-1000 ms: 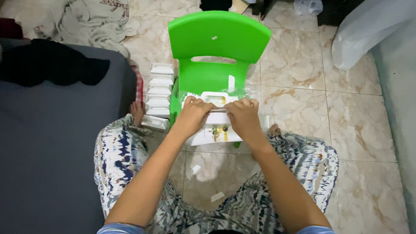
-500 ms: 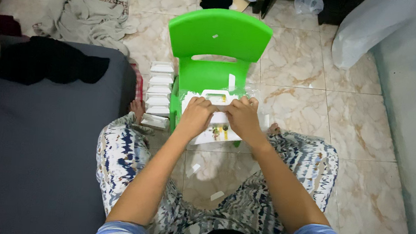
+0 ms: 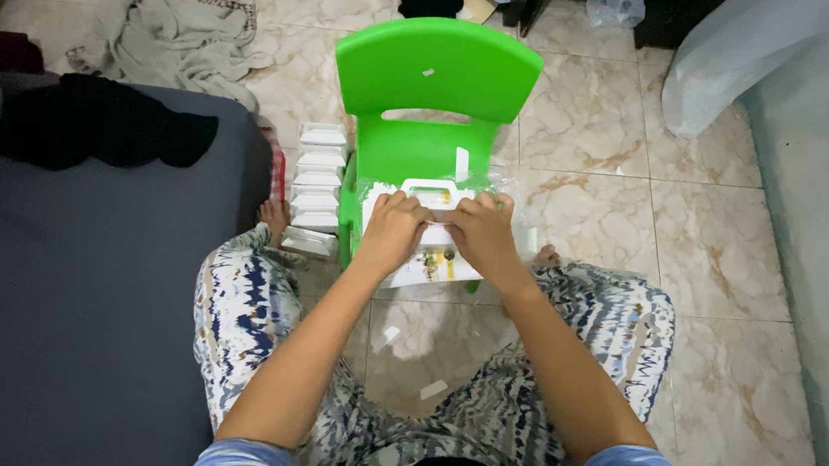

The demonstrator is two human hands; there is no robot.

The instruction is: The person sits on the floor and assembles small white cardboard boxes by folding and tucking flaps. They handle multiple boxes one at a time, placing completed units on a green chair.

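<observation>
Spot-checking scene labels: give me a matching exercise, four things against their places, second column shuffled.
Things:
1. white box
2. row of white folded boxes
3. black cloth
4. white bag

Places:
A. on the grey mattress
B. on the floor left of the green chair
C. on the chair seat, under the left hand and right hand
D. far right, by the wall

Pairs: 1-C, 2-B, 3-A, 4-D
</observation>
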